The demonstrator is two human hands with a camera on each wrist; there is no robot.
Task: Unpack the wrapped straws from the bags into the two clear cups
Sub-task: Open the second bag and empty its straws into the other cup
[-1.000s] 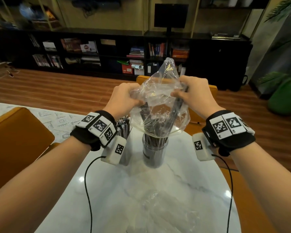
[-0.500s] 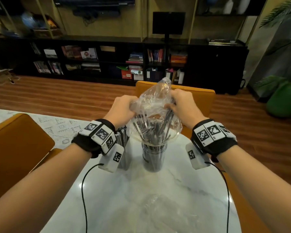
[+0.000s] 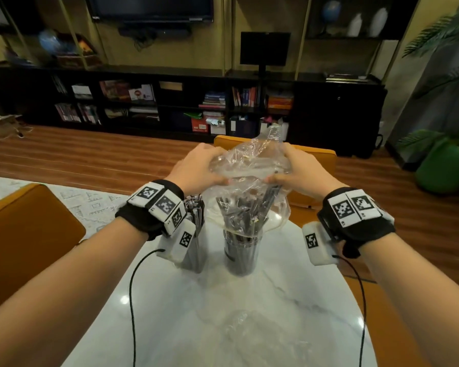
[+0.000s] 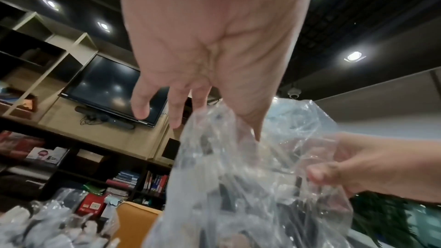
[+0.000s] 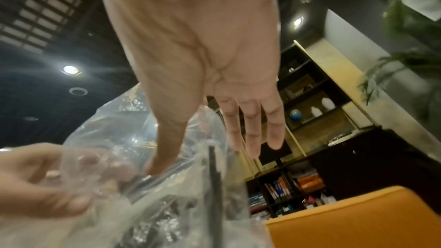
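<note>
- Between your two sets of fingers, the clear bag [image 3: 249, 165] hangs upside down over the right-hand clear cup [image 3: 240, 254], its open mouth draped around the cup rim.
- Your left hand [image 3: 196, 168] pinches the bag's upper film with thumb and forefinger; in the left wrist view the other fingers [image 4: 175, 108] hang loose and off the plastic.
- Your right hand [image 3: 301, 170] pinches the opposite side the same way; in the right wrist view its three outer fingers [image 5: 251, 129] extend straight and hold nothing.
- Below your fingertips, the wrapped straws [image 3: 243, 215] stand bundled, lower ends in the cup and upper ends inside the bag. One dark straw [image 5: 214, 186] runs just beside your right thumb.
- Beneath your left wrist, the left-hand clear cup [image 3: 195, 250] is packed with straws; I judge that half done.
- Nearer to you than both hands, an empty bag [image 3: 249, 329] lies flat on the marble table [image 3: 289, 300], apparently finished with.
- Assessment: the task is in its late stage. The second load is seated in the cup, but the bag is not yet off.
- Outstanding: draw the film up clear of the straw tips without dragging any straws out, then discard it. Whether further bags wait out of frame, I cannot tell.
</note>
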